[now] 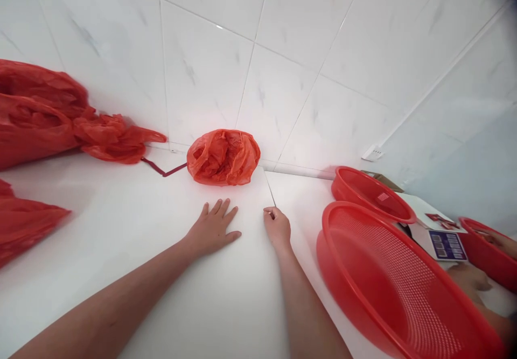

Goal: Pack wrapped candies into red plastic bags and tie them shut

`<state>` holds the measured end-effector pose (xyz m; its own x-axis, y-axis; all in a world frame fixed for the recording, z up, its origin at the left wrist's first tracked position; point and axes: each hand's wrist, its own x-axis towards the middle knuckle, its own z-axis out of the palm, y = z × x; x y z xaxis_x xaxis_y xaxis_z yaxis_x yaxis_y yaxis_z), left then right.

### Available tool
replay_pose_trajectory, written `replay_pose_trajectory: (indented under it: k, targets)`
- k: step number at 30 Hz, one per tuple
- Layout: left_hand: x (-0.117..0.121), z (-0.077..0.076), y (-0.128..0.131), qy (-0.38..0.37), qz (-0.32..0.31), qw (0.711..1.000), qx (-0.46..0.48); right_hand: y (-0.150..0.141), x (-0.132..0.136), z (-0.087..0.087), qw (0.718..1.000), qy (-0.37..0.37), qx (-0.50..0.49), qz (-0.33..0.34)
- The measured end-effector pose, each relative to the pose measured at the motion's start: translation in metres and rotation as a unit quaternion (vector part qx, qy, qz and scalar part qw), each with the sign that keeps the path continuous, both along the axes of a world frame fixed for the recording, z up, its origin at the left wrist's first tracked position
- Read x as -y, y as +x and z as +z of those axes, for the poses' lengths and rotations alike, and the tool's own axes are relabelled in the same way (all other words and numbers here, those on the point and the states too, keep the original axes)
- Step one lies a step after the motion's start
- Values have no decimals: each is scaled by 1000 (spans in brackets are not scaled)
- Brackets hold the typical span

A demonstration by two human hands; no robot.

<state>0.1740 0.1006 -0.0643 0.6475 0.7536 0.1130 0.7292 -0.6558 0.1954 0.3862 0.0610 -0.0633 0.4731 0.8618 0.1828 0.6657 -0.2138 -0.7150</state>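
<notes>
My left hand (213,228) lies flat on the white tabletop (226,300), palm down with fingers spread, holding nothing. To its right, my right hand (277,225) rests on the table beside a seam, its fingers curled and the thumb pressed to the index finger. Whatever may be in that pinch is hidden or too small to name. Just beyond both hands, against the wall, sits a container lined with a crumpled red plastic bag (224,157). Neither hand touches it.
Red plastic bags (36,117) fill the left side; a dark red folded strip (163,174) lies near the wall. On the right stand a large red mesh basket (388,289), another red basket (374,195) and a scale (447,246). Another person's hand (470,278) is beside them.
</notes>
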Motion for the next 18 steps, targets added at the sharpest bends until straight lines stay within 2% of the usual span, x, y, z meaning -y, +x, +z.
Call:
replay_pose_trajectory:
  k: [8, 12, 18]
  targets:
    - [-21, -1, 39, -2, -5, 1000, 12, 6, -17, 1, 999, 20, -6, 33]
    - [-22, 1, 42, -12, -5, 1000, 7, 9, -19, 1, 999, 24, -23, 43]
    - [-22, 0, 37, -25, -7, 1000, 14, 5, -5, 1, 996, 31, -29, 75]
